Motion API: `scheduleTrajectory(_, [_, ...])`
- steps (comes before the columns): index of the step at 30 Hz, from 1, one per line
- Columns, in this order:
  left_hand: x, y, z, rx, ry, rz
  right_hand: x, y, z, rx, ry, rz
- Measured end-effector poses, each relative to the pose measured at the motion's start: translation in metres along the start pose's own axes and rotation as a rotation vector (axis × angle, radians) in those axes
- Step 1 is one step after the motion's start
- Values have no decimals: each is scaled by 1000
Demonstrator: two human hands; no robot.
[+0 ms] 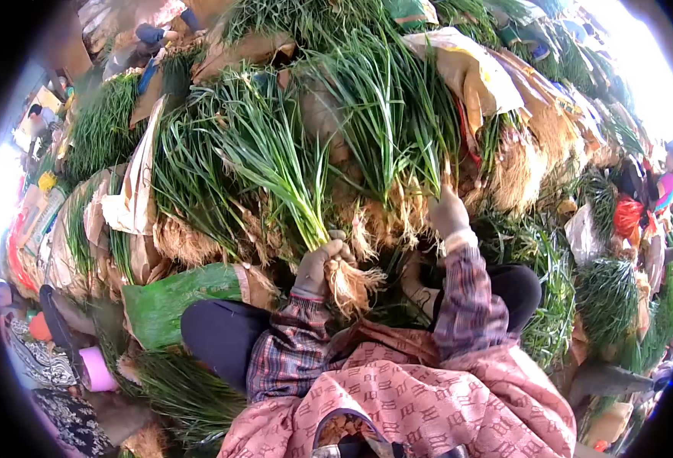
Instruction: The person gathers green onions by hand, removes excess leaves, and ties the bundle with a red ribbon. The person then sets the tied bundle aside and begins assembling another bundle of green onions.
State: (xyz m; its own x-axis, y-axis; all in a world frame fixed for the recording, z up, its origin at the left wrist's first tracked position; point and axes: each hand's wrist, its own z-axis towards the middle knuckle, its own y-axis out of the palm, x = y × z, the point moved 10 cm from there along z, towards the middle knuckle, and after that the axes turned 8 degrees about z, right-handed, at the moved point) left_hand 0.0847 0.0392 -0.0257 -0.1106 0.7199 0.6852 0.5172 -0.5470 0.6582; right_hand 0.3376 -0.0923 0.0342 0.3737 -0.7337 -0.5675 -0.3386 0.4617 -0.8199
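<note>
My left hand (319, 269), in a greyish glove, is closed round the lower stems of a bunch of green onions (294, 195). The bunch's long leaves fan up and to the left. Its pale, stringy roots (351, 288) stick out to the right below my fist. My right hand (449, 215), gloved as well, is raised at the root ends of another heap of green onions (378, 114). Its fingers are closed at the base of a thin stalk there. Part of that grip is hidden by the back of the hand.
Bundles with brown roots (519, 172) lie all round, some wrapped in sacking (466, 69). A green sack (180, 301) lies by my left knee. Loose leaves (554, 305) are piled at the right. Another person (157, 34) sits at the back left; a pink container (94, 369) stands lower left.
</note>
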Motion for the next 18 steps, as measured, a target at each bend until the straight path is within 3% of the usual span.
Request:
scheduleTrajectory(2, [-5, 1, 5, 17, -53, 95, -28, -24, -19, 117, -152, 464])
scheduleTrajectory(3, [-8, 5, 3, 29, -83, 136, -50, -16, -33, -51, -108, 911])
scheduleTrajectory(4, [-9, 10, 3, 42, -106, 177, -59, 11, -36, -253, -82, 1087])
scheduleTrajectory(5, [-26, 4, 13, -51, -102, 165, -44, 53, -33, -329, -83, 1118])
scheduleTrajectory(6, [-15, 15, -1, -34, -126, 396, -47, 81, -42, -426, -101, 1079])
scheduleTrajectory(8, [-25, 22, -4, -9, -189, 287, -58, 121, -56, -493, -221, 884])
scheduleTrajectory(9, [-29, 23, -2, 13, -153, 171, -68, 128, -62, -488, -270, 827])
scheduleTrajectory(11, [-30, 8, -5, 83, -223, 247, -76, 125, -69, -442, -242, 873])
scheduleTrajectory(12, [-27, 2, -6, 153, -216, 223, -77, 133, -72, -625, -181, 874])
scheduleTrajectory(14, [-16, 3, -6, 130, -136, 180, -82, 120, -73, -655, -168, 1001])
scheduleTrajectory(16, [-17, 6, -9, 173, -151, 82, -76, 98, -66, -457, -209, 983])
scheduleTrajectory(18, [-7, 9, -13, 221, -115, 86, -71, 68, -65, -264, -456, 834])
